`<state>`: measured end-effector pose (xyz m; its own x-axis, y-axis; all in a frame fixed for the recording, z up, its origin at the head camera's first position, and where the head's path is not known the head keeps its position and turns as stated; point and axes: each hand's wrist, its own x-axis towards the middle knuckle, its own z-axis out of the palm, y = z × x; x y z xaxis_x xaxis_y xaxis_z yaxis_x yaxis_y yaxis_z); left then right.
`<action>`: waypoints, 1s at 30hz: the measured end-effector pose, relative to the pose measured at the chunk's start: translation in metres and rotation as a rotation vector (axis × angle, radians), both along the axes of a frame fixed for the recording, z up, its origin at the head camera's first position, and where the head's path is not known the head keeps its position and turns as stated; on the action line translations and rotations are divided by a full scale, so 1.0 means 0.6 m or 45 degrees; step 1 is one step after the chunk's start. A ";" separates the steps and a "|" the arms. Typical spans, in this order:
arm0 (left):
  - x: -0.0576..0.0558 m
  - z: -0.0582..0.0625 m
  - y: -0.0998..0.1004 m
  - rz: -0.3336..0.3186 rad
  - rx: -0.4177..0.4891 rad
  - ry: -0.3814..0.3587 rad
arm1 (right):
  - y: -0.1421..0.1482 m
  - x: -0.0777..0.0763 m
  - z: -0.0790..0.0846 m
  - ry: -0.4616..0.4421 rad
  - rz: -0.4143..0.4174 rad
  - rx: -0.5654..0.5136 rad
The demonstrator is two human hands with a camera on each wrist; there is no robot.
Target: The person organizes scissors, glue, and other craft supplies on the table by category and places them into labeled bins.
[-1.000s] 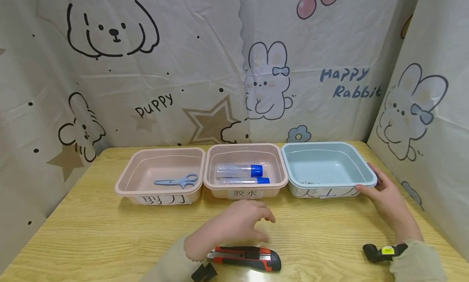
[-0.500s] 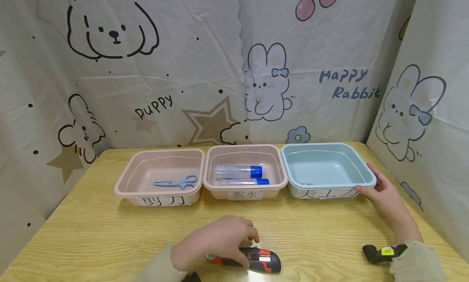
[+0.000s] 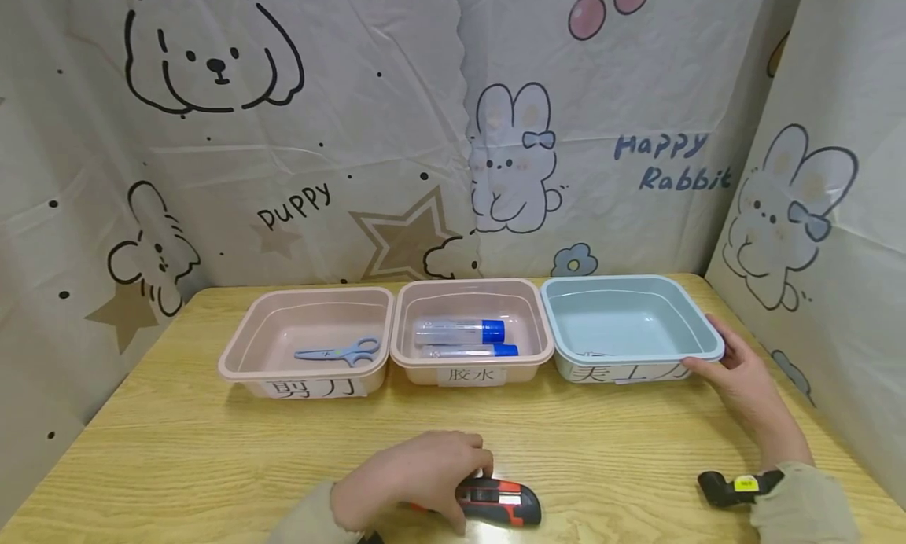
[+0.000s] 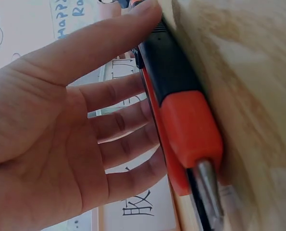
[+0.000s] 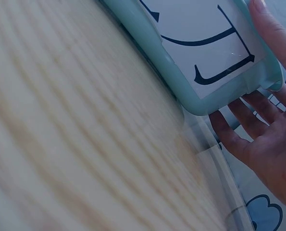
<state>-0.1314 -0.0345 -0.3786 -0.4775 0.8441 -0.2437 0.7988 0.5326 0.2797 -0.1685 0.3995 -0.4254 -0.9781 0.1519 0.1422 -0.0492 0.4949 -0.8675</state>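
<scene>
My left hand (image 3: 418,477) is low over the front of the table, its thumb and fingers on either side of a black and red utility knife (image 3: 506,501). In the left wrist view the thumb lies along one side of the knife (image 4: 191,125) and the fingertips meet its other side. The knife lies lengthwise close to the wood, part of it hidden by the hand. My right hand (image 3: 753,398) holds the front right corner of a light blue bin (image 3: 616,304), thumb at the front rim and fingers round the side. Something small and mostly hidden lies inside that bin.
Left of the blue bin stand two pink bins in line. The middle pink bin (image 3: 470,291) holds two clear glue tubes (image 3: 453,332) with blue caps; the left pink bin (image 3: 283,324) holds blue scissors (image 3: 345,353). Labels mark all three fronts. A printed curtain (image 3: 396,96) hangs behind.
My left hand has come down and back to the knife, its thumb and fingers closing around it. My right hand stays at the blue bin's corner.
</scene>
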 end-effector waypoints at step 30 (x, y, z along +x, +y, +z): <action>-0.028 0.020 0.058 0.209 0.418 0.036 | -0.001 0.001 -0.001 -0.010 0.017 -0.027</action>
